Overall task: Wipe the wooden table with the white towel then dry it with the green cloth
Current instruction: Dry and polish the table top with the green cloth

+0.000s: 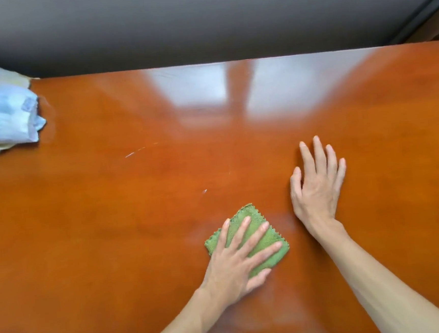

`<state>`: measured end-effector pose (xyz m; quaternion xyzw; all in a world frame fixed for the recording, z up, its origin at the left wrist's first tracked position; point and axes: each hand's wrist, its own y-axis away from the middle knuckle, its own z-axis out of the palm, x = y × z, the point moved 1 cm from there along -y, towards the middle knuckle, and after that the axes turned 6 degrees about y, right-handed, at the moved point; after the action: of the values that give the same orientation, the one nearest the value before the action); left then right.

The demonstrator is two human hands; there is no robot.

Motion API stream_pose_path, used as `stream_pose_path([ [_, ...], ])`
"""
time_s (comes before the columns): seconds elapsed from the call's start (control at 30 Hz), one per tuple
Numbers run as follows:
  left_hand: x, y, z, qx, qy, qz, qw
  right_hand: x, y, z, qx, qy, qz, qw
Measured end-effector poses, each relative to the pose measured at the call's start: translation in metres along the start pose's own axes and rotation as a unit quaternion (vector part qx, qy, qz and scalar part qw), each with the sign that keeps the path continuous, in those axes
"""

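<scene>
A small folded green cloth lies flat on the glossy orange-brown wooden table, near its front edge. My left hand presses down on the cloth with fingers spread across it. Flat on the bare wood to the right of the cloth rests my right hand, palm down, fingers apart, holding nothing. The white towel lies crumpled at the table's far left, well away from both hands.
A grey wall runs behind the table's far edge. A few small white marks show on the wood left of centre. Window light reflects off the far middle of the top.
</scene>
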<state>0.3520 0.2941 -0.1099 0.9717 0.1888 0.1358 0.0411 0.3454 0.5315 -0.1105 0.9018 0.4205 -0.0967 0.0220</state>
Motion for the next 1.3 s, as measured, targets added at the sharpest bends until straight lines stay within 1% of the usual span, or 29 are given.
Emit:
stream_pose_path([
  [0.03,-0.014,0.005,-0.002,0.006,0.003,-0.011,1.0,-0.014,0.002,0.003,-0.003,-0.012,0.005,1.0],
  [0.1,-0.049,0.008,-0.012,0.021,0.015,-0.06,0.998,-0.032,0.004,0.008,-0.01,-0.015,0.024,1.0],
  [0.2,-0.101,-0.008,-0.026,0.03,0.006,-0.103,0.994,-0.039,0.009,0.011,-0.019,0.018,0.027,0.999],
  [0.27,-0.126,-0.032,-0.037,0.031,0.006,-0.106,0.994,-0.04,0.008,0.01,-0.016,0.024,0.029,0.999],
  [0.37,-0.154,-0.091,-0.05,0.061,0.009,-0.127,0.99,-0.042,0.007,0.011,-0.01,0.026,0.037,0.999],
  [0.43,-0.167,-0.134,-0.06,0.071,0.011,-0.151,0.986,-0.042,0.007,0.012,0.002,0.021,0.036,0.999],
  [0.53,-0.179,-0.199,-0.073,0.058,0.029,-0.168,0.984,-0.041,0.006,0.013,0.011,0.015,0.037,0.999],
  [0.63,-0.174,-0.245,-0.082,0.049,0.041,-0.186,0.981,-0.041,0.006,0.014,0.018,0.01,0.04,0.999],
  [0.7,-0.163,-0.259,-0.081,0.047,0.038,-0.19,0.98,-0.041,0.005,0.013,0.02,0.007,0.041,0.999],
  [0.8,-0.135,-0.241,-0.067,0.057,0.033,-0.136,0.989,-0.041,0.005,0.014,0.027,-0.001,0.047,0.999],
  [0.87,-0.11,-0.207,-0.053,0.068,0.039,-0.081,0.994,-0.04,0.006,0.014,0.03,-0.016,0.053,0.998],
  [0.9,-0.098,-0.186,-0.047,0.07,0.037,-0.067,0.995,-0.04,0.006,0.014,0.03,-0.019,0.052,0.998],
  [0.97,-0.079,-0.144,-0.036,0.063,0.029,-0.068,0.995,-0.04,0.006,0.014,0.027,-0.017,0.048,0.998],
  [1.07,-0.055,-0.087,-0.027,0.06,0.031,-0.103,0.992,-0.039,0.006,0.013,0.023,-0.009,0.046,0.999],
  [1.1,-0.045,-0.069,-0.022,0.056,0.028,-0.104,0.993,-0.039,0.006,0.012,0.023,-0.006,0.046,0.999],
  [1.2,-0.019,-0.017,-0.009,0.021,0.011,-0.066,0.998,-0.04,0.005,0.012,0.02,-0.004,0.05,0.999],
  [1.27,-0.018,0.011,-0.003,-0.003,-0.001,-0.024,1.0,-0.04,0.005,0.012,0.019,-0.001,0.052,0.998],
  [1.3,-0.023,0.019,-0.001,-0.001,-0.003,-0.012,1.0,-0.04,0.005,0.012,0.016,0.0,0.052,0.999],
])
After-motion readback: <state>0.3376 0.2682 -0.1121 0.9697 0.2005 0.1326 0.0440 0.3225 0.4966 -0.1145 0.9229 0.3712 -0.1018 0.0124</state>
